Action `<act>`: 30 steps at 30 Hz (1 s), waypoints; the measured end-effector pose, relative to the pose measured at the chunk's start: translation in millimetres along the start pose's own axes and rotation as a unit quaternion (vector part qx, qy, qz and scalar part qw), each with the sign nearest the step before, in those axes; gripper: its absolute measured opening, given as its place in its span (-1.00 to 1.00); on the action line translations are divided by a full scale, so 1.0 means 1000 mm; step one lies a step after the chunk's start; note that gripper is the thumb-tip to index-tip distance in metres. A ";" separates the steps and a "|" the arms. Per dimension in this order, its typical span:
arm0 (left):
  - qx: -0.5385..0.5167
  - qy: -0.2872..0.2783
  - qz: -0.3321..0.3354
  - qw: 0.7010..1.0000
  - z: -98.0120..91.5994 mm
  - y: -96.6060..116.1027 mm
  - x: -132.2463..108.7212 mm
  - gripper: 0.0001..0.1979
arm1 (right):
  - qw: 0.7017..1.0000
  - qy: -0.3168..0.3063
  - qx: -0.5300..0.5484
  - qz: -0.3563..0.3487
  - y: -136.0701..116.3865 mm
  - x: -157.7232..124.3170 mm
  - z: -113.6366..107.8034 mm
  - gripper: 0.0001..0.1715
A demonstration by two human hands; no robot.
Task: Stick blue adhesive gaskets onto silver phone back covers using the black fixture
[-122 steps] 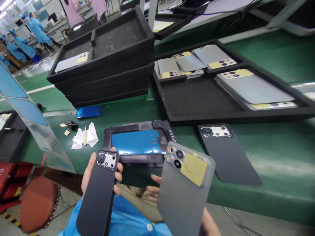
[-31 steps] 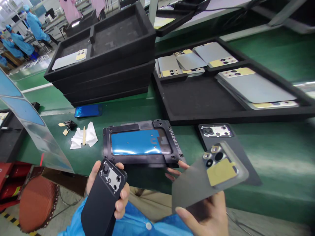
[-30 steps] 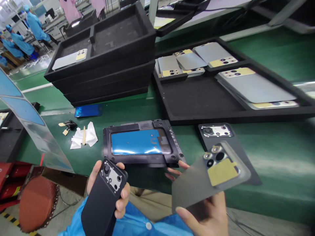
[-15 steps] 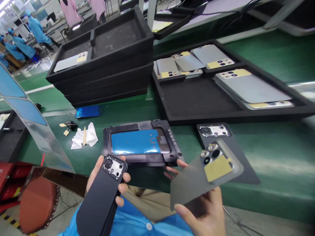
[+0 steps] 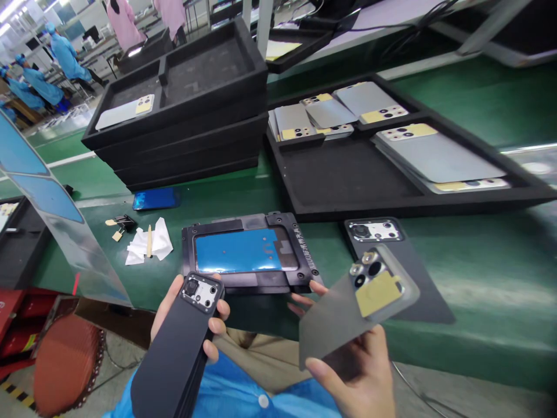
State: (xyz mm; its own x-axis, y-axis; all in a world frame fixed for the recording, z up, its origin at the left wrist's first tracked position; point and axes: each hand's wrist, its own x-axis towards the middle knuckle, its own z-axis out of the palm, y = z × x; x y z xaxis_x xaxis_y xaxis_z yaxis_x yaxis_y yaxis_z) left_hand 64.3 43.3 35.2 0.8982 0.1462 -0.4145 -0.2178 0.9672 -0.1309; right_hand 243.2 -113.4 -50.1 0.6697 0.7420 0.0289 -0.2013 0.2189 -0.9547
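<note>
My left hand [image 5: 214,328] is wrapped round a stack of dark phone back covers [image 5: 172,354], the top one showing its camera cutout plate. In my right hand [image 5: 357,366] is a grey translucent phone back cover [image 5: 335,319] with camera rings and a yellow sticker, tilted above the bench edge. Between and beyond both hands lies a black fixture [image 5: 248,283], with a blue film-covered panel [image 5: 235,251] set in it. Behind the grey cover, another dark back cover [image 5: 409,273] rests on the bench, partly hidden.
A black tray [image 5: 348,168] of grey covers stands at the back right. Stacked black trays [image 5: 183,139] rise at the back left. A white tissue [image 5: 161,238], small clips [image 5: 124,222] and a blue film piece [image 5: 155,198] lie on the green bench. A red stool [image 5: 65,366] stands lower left.
The view has shifted slightly. My right hand and the grey cover sit a little further left and lower-angled; both hands keep their holds.
</note>
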 end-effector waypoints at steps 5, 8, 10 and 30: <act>-0.012 0.013 -0.006 1.000 0.002 0.003 -0.001 -0.57 | 1.000 -0.008 -0.007 0.008 0.001 -0.001 -0.002 -0.32; 0.018 0.032 0.012 0.999 0.002 0.001 -0.001 -0.57 | 1.000 -0.002 -0.010 0.012 0.000 0.000 0.000 -0.31; 0.040 0.033 0.027 0.998 0.000 0.000 0.000 -0.56 | 1.000 0.000 -0.008 0.016 -0.001 0.000 0.000 -0.32; 0.213 0.047 0.214 0.952 0.003 -0.024 -0.007 -0.40 | 0.995 -0.054 -0.085 0.004 -0.006 -0.029 -0.008 -0.12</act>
State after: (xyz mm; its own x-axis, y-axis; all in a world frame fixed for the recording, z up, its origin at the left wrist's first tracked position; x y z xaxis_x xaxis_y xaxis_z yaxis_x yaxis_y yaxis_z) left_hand 64.7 19.3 43.6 0.7189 0.5466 -0.4295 -0.3638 0.8223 0.4376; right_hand 230.4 -141.1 -47.9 0.5863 0.8089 0.0439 -0.0763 0.1091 -0.9911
